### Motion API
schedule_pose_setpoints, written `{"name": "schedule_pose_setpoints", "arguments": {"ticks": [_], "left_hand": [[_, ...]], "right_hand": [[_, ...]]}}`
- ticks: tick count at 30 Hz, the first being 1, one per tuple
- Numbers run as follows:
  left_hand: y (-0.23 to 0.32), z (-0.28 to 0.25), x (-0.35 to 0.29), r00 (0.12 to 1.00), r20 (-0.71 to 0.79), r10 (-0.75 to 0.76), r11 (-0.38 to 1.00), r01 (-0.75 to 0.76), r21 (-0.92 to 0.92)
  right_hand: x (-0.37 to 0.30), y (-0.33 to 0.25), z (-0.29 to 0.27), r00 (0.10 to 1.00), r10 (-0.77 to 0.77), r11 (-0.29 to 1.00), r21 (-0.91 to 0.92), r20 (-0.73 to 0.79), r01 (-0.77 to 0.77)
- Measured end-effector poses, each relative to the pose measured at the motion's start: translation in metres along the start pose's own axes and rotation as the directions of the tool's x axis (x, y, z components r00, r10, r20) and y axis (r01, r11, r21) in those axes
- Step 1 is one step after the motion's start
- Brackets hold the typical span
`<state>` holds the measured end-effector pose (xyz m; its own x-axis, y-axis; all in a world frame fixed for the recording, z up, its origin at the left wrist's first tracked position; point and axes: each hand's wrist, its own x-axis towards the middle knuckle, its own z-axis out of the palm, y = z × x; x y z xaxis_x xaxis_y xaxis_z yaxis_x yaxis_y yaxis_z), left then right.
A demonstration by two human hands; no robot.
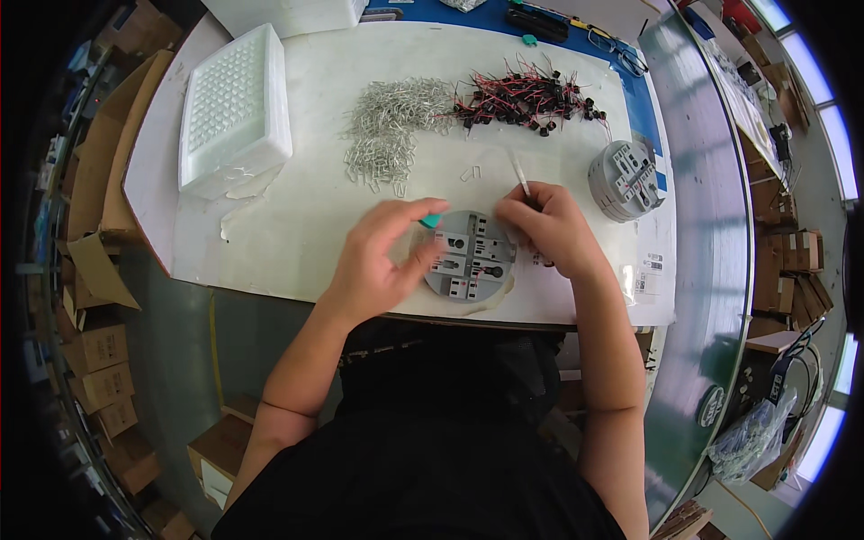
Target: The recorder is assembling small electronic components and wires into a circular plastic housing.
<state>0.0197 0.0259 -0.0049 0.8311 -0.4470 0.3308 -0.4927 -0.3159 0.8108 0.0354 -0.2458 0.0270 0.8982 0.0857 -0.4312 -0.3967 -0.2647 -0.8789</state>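
A round grey disc-shaped housing (468, 290) with raised blocks, slots and small black parts lies near the table's front edge. My left hand (371, 261) is at its left side, thumb and index finger apart; a small green cap-like piece (430, 220) shows at the index fingertip. At the disc's upper right, my right hand (551, 227) is closed round a slim pale stick-like tool (519, 171), whose exact kind I cannot make out. A small black part with a red wire (496, 270) sits in the disc. Two loose bent metal clips (472, 173) lie beyond it.
Behind are a heap of metal clips (396, 121) and a pile of black parts with red wires (531, 97). A stack of grey discs (621, 184) stands right, a white foam tray (236, 108) left. Eyeglasses (621, 56) lie far right; cardboard boxes (103, 360) line the left.
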Motion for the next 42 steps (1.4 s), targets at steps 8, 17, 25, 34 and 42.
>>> {"name": "schedule_pose_setpoints", "arguments": {"ticks": [8,17,25,34,42], "left_hand": [[0.032,0.008,0.042,0.977,0.173,0.127,0.960,-0.165,0.228],[0.041,0.015,0.066,0.920,0.378,0.101,0.898,-0.248,0.363],[0.048,0.016,0.073,0.901,0.419,0.111,0.771,-0.344,0.536],[0.087,0.033,0.052,0.895,0.414,-0.164,0.692,-0.195,0.695],[0.036,0.026,-0.008,0.997,-0.030,0.070,0.984,-0.064,0.165]], "right_hand": [[0.002,0.011,-0.004,0.999,-0.053,0.993,0.107,-0.004,0.053],[0.004,0.014,-0.005,0.995,-0.102,0.987,0.126,-0.021,0.104],[-0.002,0.012,-0.008,0.995,-0.092,0.948,0.307,0.022,0.081],[-0.004,0.023,-0.011,0.960,-0.194,0.828,0.492,-0.200,0.270],[-0.042,-0.002,-0.021,0.911,-0.405,0.911,-0.115,-0.081,0.396]]}}
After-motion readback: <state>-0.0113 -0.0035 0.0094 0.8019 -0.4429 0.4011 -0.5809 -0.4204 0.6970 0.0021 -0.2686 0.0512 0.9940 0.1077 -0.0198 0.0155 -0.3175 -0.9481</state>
